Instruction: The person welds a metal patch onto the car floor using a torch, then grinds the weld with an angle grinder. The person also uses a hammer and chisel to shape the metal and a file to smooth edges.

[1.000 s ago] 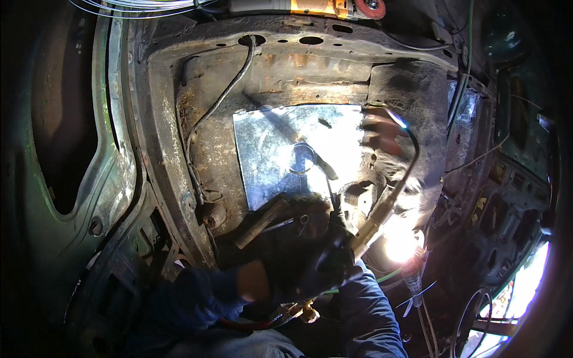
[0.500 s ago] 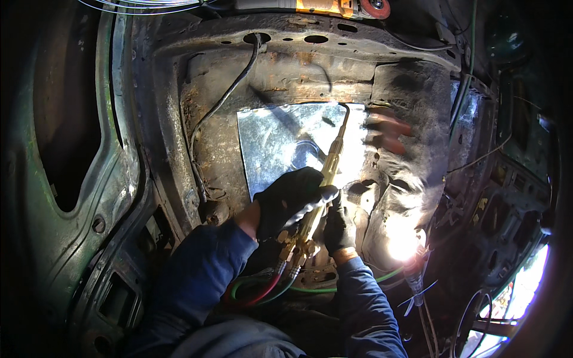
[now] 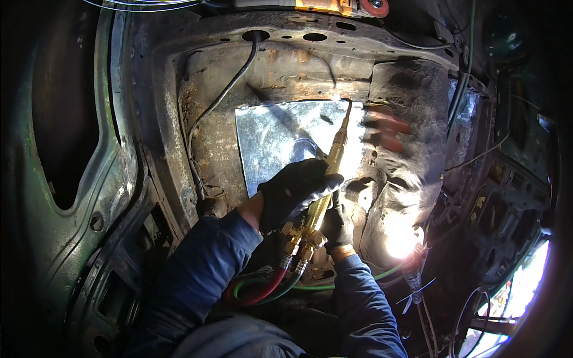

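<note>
A brass gas welding torch point(image 3: 334, 158) points away from me, its thin bent tip at the top edge of a shiny sheet-metal patch point(image 3: 262, 140). A small bright glow sits at that edge beside the tip. My left hand point(image 3: 298, 188), in a black glove, is closed around the torch body, thumb across its top. Lower on the handle's right side is my right hand point(image 3: 338, 227), also black-gloved; it appears closed against the handle, with its fingers mostly hidden behind the torch. A red hose point(image 3: 262, 290) and a green hose point(image 3: 287, 289) run from the torch valves.
A glaring work lamp point(image 3: 412, 268) stands at right, whitening the metal around it. Blurred reddish finger-like shapes point(image 3: 387, 128) show beside the patch. A dark cable point(image 3: 230, 92) hangs over the rusty panel at left. An angle grinder point(image 3: 325, 6) lies on the far ledge.
The torch has shifted slightly, its tip moving up to the patch's top edge, where a small glow now shows. Both hands remain at the torch; the reddish shapes look sharper.
</note>
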Demonstrator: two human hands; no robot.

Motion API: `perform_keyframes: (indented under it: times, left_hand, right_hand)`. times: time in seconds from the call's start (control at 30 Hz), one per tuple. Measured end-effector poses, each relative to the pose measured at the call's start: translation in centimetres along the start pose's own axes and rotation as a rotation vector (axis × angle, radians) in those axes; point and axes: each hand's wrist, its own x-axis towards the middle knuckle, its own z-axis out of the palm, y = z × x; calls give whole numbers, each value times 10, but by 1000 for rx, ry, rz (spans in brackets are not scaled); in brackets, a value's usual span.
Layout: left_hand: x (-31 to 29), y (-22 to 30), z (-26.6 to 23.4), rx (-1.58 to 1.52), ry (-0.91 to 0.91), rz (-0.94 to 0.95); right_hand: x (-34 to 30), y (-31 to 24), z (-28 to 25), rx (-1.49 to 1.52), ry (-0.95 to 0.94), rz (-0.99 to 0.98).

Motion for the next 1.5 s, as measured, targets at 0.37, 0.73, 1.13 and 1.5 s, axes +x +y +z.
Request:
perform_keyframes:
  times: [0.37, 0.73, 1.13, 1.5]
  left_hand:
    - [14, 19, 7, 39, 55, 97]
    - [27, 152, 9, -650, -65, -465]
    - [29, 155, 8, -285, -178, -323]
    - [8, 85, 7, -134, 24, -454]
  right_hand:
    - [0, 24, 10, -269, 166, -214]
    - [57, -22, -19, 56, 400, -205]
    - [75, -81, -52, -149, 320, -44]
    - [-23, -62, -100, -474, -133, 251]
